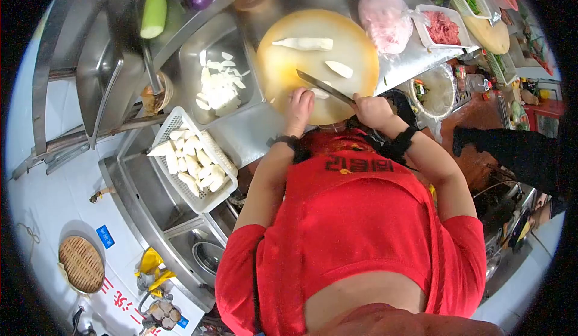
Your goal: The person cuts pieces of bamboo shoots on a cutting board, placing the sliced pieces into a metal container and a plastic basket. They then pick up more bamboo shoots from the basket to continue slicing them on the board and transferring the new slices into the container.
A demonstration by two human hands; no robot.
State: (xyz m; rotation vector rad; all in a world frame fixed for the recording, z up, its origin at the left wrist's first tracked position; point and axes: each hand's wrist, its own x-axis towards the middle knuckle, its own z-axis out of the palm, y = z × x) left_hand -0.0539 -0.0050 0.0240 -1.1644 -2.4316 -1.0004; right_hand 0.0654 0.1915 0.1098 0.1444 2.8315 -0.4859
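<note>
My right hand [374, 112] is closed round the handle of a kitchen knife [325, 86], whose blade slants up and left over a round cutting board [283, 26]. Under the blade's edge lies a peeled white vegetable piece [319, 93], perhaps water bamboo. Curled fingers of my left hand [299, 110] press at its left end, partly hiding it. A longer peeled stalk [304, 43] and a shorter piece [339, 69] lie farther up the board. Left of the board, a metal tray [191, 47] holds thin white slices [220, 86].
A white plastic basket [211, 203] of peeled chunks sits at the sink's edge. Beyond the board are a pinkish plastic bag [385, 20] and a tub of minced meat [442, 28]. A lined bin [432, 92] stands to the right; a green gourd [154, 12] is at upper left.
</note>
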